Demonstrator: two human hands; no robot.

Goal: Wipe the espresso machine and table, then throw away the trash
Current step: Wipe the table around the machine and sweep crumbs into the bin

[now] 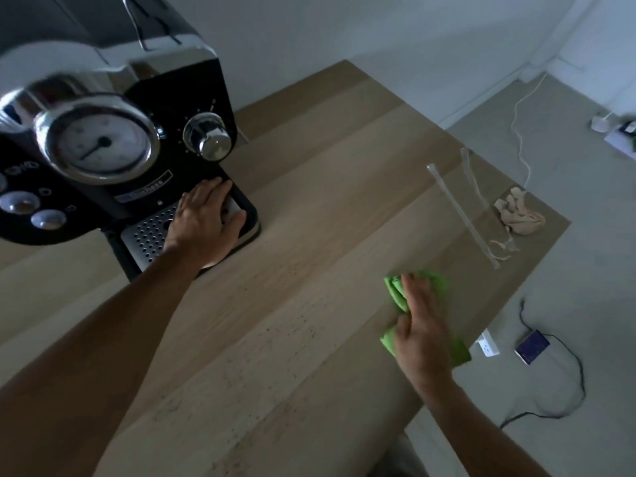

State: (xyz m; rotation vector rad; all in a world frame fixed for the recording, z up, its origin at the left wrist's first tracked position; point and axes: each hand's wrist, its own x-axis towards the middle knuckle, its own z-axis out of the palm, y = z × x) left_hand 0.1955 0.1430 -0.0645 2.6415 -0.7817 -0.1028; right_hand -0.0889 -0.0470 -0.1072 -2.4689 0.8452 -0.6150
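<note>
A black and chrome espresso machine stands at the left of the wooden table. My left hand rests flat on the right end of its perforated drip tray, fingers straight. My right hand presses a green cloth onto the table near the right edge, fingers extended over it. Dark coffee specks dot the wood between my arms. At the far right corner lie a crumpled beige napkin, a clear straw and a torn clear wrapper.
The table's right edge runs diagonally just beyond my right hand. On the floor below lie a white power strip, a small dark device with a black cable, and a white cable running to the wall.
</note>
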